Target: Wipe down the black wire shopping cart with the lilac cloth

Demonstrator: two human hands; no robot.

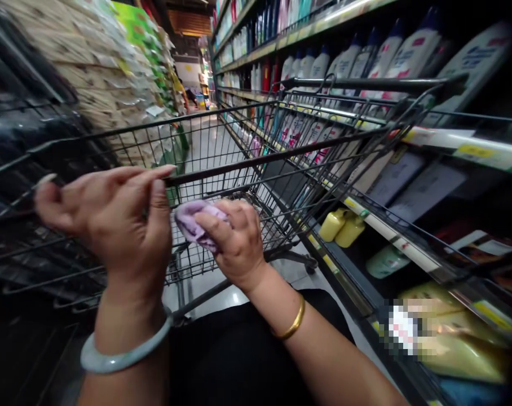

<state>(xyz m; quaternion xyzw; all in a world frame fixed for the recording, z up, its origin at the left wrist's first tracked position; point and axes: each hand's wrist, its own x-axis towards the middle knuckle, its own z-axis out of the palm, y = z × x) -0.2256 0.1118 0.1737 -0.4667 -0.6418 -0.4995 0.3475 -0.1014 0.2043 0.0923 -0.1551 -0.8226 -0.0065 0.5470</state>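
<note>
My right hand (234, 242) is closed around a crumpled light purple cloth (197, 223), which bulges out past the thumb and index finger. A gold bangle circles that wrist. To the left, my left hand (120, 214) is raised with its fingers loosely stretched and partly bent, and I see nothing in it. A pale jade-like bangle sits on the left wrist. Both hands are over the near end of a dark wire shopping cart (222, 169). The cart's bar passes behind the left hand; whether they touch I cannot tell.
Shelves on the right hold several white bottles (412, 59) with blue caps, yellow bottles (343, 226) and a green bottle (387, 260). Stacked packages (91, 67) line the left side. A tiled aisle floor (203, 135) runs ahead. Another cart-like wire frame (344, 84) stands against the right shelf.
</note>
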